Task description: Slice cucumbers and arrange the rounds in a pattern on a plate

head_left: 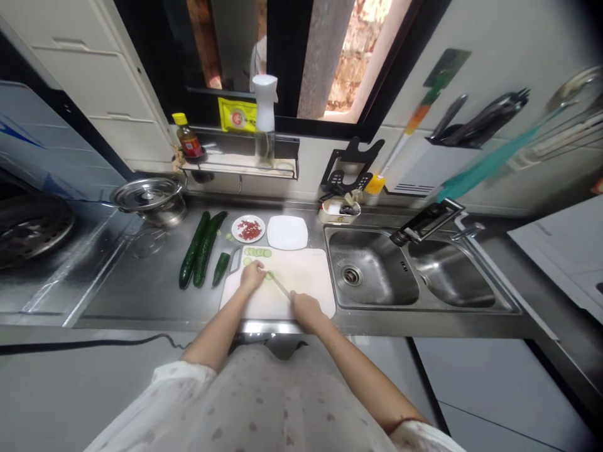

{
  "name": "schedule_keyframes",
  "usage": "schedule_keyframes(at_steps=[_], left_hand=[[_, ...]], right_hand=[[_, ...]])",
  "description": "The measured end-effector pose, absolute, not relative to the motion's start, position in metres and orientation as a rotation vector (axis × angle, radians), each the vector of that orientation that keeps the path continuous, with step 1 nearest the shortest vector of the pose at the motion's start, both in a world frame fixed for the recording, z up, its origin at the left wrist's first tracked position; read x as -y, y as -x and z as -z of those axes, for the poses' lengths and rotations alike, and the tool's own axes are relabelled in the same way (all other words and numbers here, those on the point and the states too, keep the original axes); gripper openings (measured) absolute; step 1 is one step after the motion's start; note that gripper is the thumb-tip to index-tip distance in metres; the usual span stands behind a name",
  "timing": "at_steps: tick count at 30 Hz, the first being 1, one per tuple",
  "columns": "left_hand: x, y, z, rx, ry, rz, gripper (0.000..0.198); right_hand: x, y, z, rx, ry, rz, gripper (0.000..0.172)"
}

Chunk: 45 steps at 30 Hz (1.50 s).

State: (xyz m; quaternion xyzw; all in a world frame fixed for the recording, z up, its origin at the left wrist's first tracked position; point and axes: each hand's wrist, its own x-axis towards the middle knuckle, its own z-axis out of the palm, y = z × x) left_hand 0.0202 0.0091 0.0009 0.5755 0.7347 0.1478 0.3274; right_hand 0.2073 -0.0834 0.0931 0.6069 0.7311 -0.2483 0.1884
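On the white cutting board [301, 282], my right hand [307, 311] is closed around the handle of a knife [281, 287]. Its blade points up and left, and the tip is by a cucumber slice [269, 275]. My left hand [253, 276] is closed, fingertips pinched at the edge of that slice; the exact contact is too small to make out. Just behind the left hand lies another slice [247, 262]. A row of overlapping cucumber slices [257, 252] lies along the board's back edge. Left of the board are a cut cucumber piece [221, 269] and two whole cucumbers [202, 251].
Behind the board stand a plate [235, 236] of chopped red bits and a white square dish [287, 232]. A double sink [377, 301] adjoins the board's right side. A lidded steel pot [164, 210] is at back left. A shelf [226, 164] holds a sauce bottle and spray bottle.
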Motion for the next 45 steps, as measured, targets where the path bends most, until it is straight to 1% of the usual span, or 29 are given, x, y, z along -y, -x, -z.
schedule_keyframes(at_steps=[5,27,36,45], left_hand=[[-0.01,-0.02,0.0,-1.925,-1.516,-0.382,0.019],[-0.009,-0.02,0.0,-1.919,-1.51,-0.389,0.021],[-0.01,-0.02,-0.003,-1.918,-1.517,-0.365,0.019],[-0.01,-0.02,-0.004,-1.92,-1.513,-0.365,0.019]], right_hand=[[0.082,-0.206,-0.091,-2.063,-1.703,0.685,0.032],[0.088,-0.206,-0.094,-2.048,-1.715,0.682,0.032],[0.078,-0.206,-0.092,-2.102,-1.69,0.58,0.032],[0.071,-0.207,-0.104,-2.1,-1.655,0.522,0.033]])
